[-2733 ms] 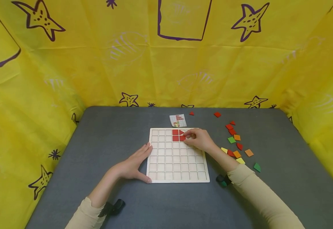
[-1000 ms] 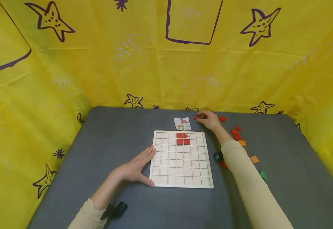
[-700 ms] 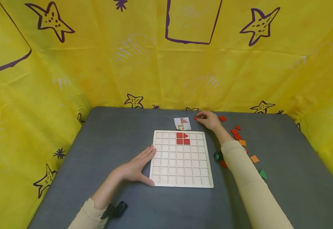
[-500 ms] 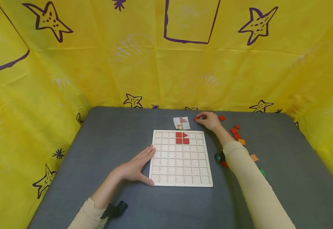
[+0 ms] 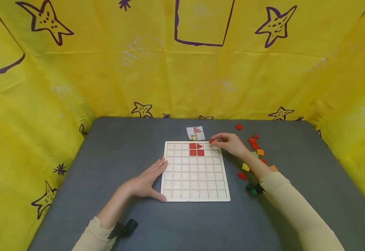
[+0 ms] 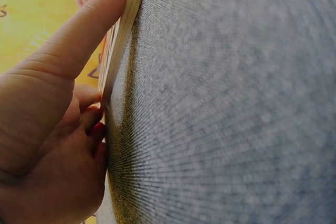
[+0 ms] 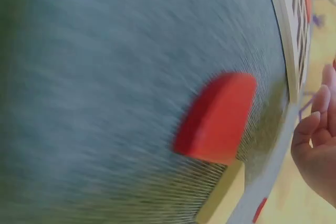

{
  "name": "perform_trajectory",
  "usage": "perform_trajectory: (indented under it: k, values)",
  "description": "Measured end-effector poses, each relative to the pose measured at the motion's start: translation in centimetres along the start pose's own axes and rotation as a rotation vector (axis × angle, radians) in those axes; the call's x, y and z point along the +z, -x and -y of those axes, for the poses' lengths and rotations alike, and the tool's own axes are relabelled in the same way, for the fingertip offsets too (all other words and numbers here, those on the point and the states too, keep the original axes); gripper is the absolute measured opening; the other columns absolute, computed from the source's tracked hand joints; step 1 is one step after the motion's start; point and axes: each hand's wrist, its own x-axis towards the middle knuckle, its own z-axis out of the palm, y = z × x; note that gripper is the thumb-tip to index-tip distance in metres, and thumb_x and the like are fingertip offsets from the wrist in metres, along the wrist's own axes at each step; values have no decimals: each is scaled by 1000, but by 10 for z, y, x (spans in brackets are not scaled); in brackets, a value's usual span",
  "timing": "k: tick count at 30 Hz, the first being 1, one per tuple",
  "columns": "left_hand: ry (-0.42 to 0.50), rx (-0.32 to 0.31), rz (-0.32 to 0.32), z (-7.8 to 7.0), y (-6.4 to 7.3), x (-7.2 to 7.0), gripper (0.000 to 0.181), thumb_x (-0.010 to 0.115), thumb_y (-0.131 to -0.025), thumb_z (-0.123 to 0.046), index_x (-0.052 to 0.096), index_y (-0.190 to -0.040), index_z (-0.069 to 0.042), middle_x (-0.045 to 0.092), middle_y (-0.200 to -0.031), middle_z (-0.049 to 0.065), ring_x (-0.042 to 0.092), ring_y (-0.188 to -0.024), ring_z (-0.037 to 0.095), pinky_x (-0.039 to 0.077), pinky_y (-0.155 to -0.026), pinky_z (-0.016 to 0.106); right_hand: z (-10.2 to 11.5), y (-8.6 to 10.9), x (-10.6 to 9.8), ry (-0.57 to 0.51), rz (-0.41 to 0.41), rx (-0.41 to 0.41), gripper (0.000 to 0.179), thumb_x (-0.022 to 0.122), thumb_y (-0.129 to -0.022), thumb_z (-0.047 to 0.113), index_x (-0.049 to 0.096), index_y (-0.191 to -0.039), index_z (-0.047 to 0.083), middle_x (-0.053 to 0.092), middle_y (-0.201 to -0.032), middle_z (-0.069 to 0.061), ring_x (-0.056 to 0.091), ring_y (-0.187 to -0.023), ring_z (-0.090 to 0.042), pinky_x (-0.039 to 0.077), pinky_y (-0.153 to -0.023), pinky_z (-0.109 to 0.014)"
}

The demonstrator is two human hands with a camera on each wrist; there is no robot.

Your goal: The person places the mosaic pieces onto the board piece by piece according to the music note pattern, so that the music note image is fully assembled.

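A white wooden grid board (image 5: 185, 176) lies on the table. Three red squares (image 5: 193, 152) and a red triangle (image 5: 199, 146) fill a block of cells at its far edge. My left hand (image 5: 146, 179) rests along the board's left side, thumb at the near corner and fingers stretched on the edge; the left wrist view shows the thumb (image 6: 79, 35) against the rim. Thumb and fingertips of my right hand (image 5: 230, 144) pinch a small red triangle tile (image 5: 211, 141) over the far right cells. The fingers partly cover this tile.
A printed pattern card (image 5: 195, 133) lies behind the board. Loose tiles are scattered to the right, among them a red quarter-round (image 7: 220, 119), a yellow tile (image 5: 245, 167), an orange square (image 5: 260, 152) and several red ones. My right forearm passes over some of them.
My right hand let go of a red triangle on the board, reached to the back of the table, picked up another and brought it over the board. My left hand stays at the edge.
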Motion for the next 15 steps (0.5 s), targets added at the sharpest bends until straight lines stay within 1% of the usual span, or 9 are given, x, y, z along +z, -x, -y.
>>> perform_trajectory:
  k: [2, 4, 6, 9, 11, 15]
  values:
    - [-1, -4, 0, 1, 0, 0, 124, 85, -69, -49, 11, -155, 0, 1, -162, 17, 0, -148, 34, 12, -113, 56, 3, 6, 5, 34, 35, -21, 28, 74, -89, 25, 72, -112, 11, 69, -92, -3, 60, -82, -21, 48, -69, -29]
    - [-5, -9, 0, 1, 1, -1, 124, 85, -69, -49, 11, -155, -1, 1, -162, 17, -1, -148, 34, 12, -113, 56, 5, 10, 9, 105, 67, -58, 24, 74, -88, 25, 73, -109, 13, 68, -88, 0, 57, -77, -19, 46, -65, -28]
    - [-10, -18, 2, 2, 1, -1, 124, 85, -69, -49, 10, -156, -2, 1, -162, 16, -1, -148, 33, 12, -114, 56, 8, 13, 14, 170, 83, -96, 21, 76, -87, 23, 74, -106, 14, 65, -82, 3, 54, -71, -18, 42, -62, -29]
    - [-21, -20, 5, 2, 1, -1, 125, 85, -68, -50, 10, -156, -3, 0, -163, 14, -1, -148, 32, 12, -114, 54, 10, 15, 18, 252, 88, -168, 19, 76, -86, 20, 74, -104, 13, 61, -77, 5, 49, -67, -17, 39, -61, -29]
    - [-21, -14, 5, 2, 0, -1, 125, 85, -68, -50, 10, -156, -2, 0, -163, 14, -2, -148, 32, 12, -114, 55, 10, 15, 19, 273, 85, -208, 19, 76, -86, 16, 75, -105, 11, 60, -77, 4, 48, -67, -17, 39, -62, -30]
    - [-20, 0, 5, 2, -1, -1, 124, 85, -69, -50, 10, -156, -2, 1, -162, 15, -1, -148, 32, 12, -114, 55, 9, 17, 20, 276, 91, -260, 22, 75, -86, 13, 75, -108, 9, 63, -84, 3, 49, -71, -17, 41, -64, -31]
